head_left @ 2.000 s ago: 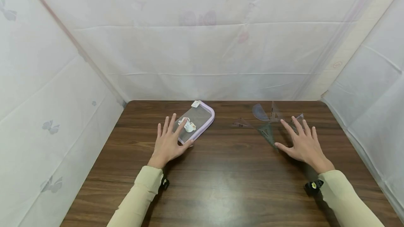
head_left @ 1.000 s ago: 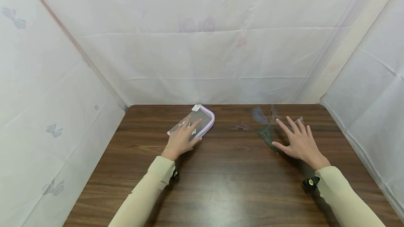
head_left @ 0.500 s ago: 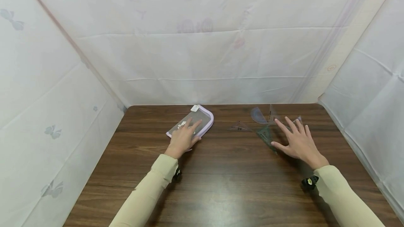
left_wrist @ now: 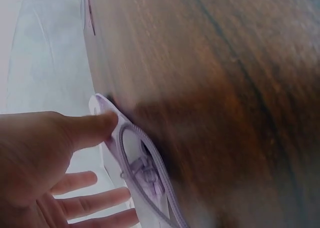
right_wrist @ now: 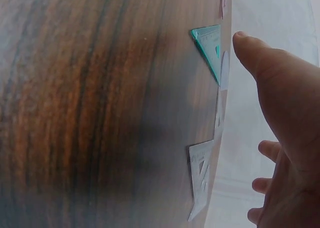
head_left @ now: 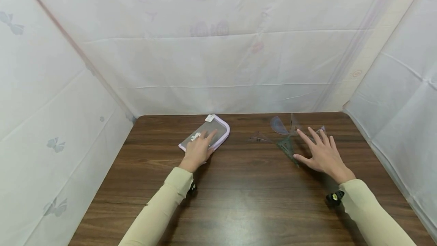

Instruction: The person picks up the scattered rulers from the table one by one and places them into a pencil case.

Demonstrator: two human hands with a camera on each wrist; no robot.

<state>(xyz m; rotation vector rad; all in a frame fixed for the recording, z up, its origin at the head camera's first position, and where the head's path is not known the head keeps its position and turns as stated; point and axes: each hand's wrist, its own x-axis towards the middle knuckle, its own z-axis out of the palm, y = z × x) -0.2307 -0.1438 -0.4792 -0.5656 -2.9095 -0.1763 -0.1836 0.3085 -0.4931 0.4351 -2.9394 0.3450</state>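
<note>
My left hand (head_left: 197, 151) lies over a see-through grey pencil case (head_left: 211, 127) with lavender trim and a white cartoon print. In the left wrist view the thumb (left_wrist: 95, 129) touches the case's lavender edge (left_wrist: 125, 133), while the other fingers reach out over its top. My right hand (head_left: 324, 156), fingers spread and holding nothing, hovers beside a green set square (head_left: 286, 146). A clear set square (head_left: 294, 125) and another clear set square (head_left: 321, 129), partly hidden by fingers, lie beyond it. A bluish protractor (head_left: 279, 125) and a pinkish set square (head_left: 258, 138) lie further left.
Everything rests on a dark brown wooden table (head_left: 235, 193). White printed cloth (head_left: 191, 67) hangs behind it and along both sides. A white tag (head_left: 209, 118) sits at the case's far corner.
My left hand has moved right and forward onto the pencil case, and its thumb has drawn in to the edge. My right hand has barely shifted.
</note>
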